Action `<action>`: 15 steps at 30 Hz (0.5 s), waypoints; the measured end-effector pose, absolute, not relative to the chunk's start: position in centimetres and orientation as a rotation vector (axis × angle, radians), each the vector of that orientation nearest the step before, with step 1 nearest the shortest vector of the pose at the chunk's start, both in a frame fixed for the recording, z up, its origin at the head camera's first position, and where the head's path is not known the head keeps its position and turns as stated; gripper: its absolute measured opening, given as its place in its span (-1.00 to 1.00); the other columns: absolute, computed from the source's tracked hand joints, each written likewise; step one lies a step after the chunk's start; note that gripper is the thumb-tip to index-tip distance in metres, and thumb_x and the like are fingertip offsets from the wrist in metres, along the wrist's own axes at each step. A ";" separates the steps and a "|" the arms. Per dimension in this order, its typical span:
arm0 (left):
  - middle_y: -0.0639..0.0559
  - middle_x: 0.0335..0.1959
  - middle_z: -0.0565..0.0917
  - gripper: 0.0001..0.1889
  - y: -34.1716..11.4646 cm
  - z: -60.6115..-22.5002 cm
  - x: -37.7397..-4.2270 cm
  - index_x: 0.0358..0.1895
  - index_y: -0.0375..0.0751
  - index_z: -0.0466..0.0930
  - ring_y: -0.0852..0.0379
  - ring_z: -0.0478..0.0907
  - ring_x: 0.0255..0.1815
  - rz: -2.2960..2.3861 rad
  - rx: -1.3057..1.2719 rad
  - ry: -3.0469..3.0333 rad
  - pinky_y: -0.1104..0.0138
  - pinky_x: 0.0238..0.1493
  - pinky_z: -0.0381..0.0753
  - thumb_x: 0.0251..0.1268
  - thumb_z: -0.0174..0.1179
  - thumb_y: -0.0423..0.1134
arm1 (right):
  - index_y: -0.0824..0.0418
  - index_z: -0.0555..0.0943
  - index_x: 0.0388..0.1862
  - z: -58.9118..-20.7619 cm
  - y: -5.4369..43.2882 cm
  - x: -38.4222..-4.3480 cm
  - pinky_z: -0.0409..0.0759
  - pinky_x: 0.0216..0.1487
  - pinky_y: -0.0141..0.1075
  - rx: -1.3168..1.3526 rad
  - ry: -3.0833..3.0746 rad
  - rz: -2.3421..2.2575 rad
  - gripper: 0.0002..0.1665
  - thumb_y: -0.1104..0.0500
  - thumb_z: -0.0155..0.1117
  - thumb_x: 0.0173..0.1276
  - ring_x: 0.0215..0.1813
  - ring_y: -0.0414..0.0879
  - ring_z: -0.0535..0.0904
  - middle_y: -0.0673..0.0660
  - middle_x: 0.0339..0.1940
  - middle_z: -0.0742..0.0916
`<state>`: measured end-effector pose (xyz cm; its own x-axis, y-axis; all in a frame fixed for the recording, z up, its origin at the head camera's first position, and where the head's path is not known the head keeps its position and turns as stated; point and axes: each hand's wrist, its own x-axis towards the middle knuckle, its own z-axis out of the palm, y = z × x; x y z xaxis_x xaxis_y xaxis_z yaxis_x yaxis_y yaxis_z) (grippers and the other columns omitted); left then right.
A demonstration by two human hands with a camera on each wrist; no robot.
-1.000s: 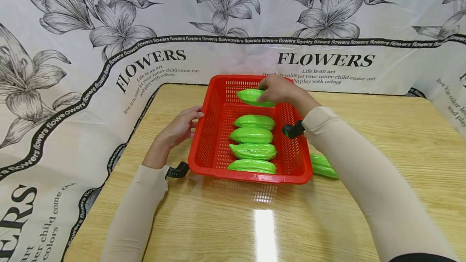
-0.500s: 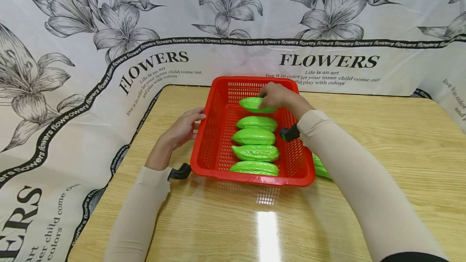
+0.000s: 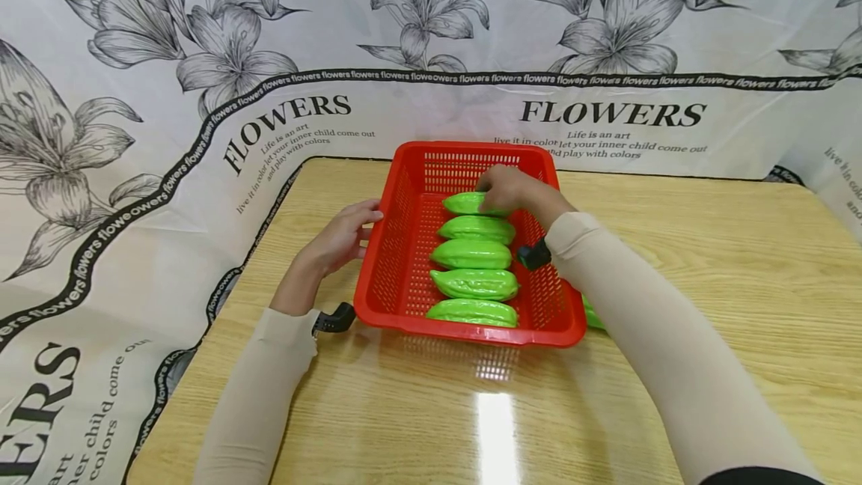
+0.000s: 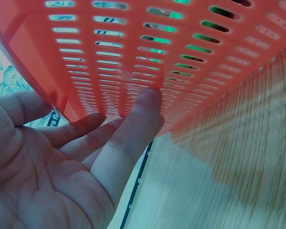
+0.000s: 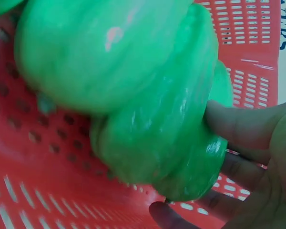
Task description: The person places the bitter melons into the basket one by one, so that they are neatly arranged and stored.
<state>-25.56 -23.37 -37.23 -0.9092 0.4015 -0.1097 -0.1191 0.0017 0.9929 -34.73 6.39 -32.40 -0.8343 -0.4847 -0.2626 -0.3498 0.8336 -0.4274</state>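
Inside the red perforated plastic basket (image 3: 468,334), several glossy green bitter melons (image 3: 474,254) lie crosswise in a row. My right hand (image 3: 508,189) reaches in at the far end and holds the farthest bitter melon (image 3: 462,203) by its right end. In the right wrist view the thumb (image 5: 238,125) is on one side of that melon and the fingers on the other. My left hand (image 3: 343,236) holds the basket's left side, thumb at the rim. Its fingers (image 4: 133,126) touch the perforated outer wall in the left wrist view.
Another green bitter melon (image 3: 592,314) lies on the wooden table (image 3: 673,230) right of the basket, mostly hidden by my right sleeve. A flower-printed cloth (image 3: 431,107) hangs behind and to the left. Small black cameras sit at both wrists.
My right hand has lowered the held bitter melon from near the basket's far wall down to the far end of the row. The left hand stays at the rim.
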 end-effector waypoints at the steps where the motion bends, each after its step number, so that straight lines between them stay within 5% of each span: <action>1: -0.36 0.18 0.47 -0.52 -23.4 -37.2 -25.6 0.45 -0.33 0.29 -0.01 0.69 -0.09 1.971 0.288 1.921 0.18 -0.24 0.78 0.61 -0.19 -0.21 | 0.44 0.60 0.20 -32.5 6.4 -34.7 0.56 0.20 0.03 -0.623 2.647 -0.514 -0.55 0.30 0.26 0.36 0.13 0.20 0.54 0.37 0.14 0.67; 15: -0.34 0.17 0.47 -0.53 -23.4 -37.1 -25.4 0.45 -0.33 0.29 -0.02 0.68 -0.07 1.973 0.299 1.919 0.17 -0.22 0.78 0.62 -0.19 -0.21 | 0.46 0.46 0.37 -33.0 6.4 -34.5 0.53 0.15 -0.04 -0.647 2.579 -0.497 -0.46 0.26 0.14 0.47 0.13 0.15 0.47 0.38 0.29 0.57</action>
<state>-25.43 -23.37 -37.15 -0.9089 0.4039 -0.1036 -0.1148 -0.0034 0.9934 -34.47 6.36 -32.98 -0.7974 -0.5121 -0.3192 -0.3568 0.8268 -0.4350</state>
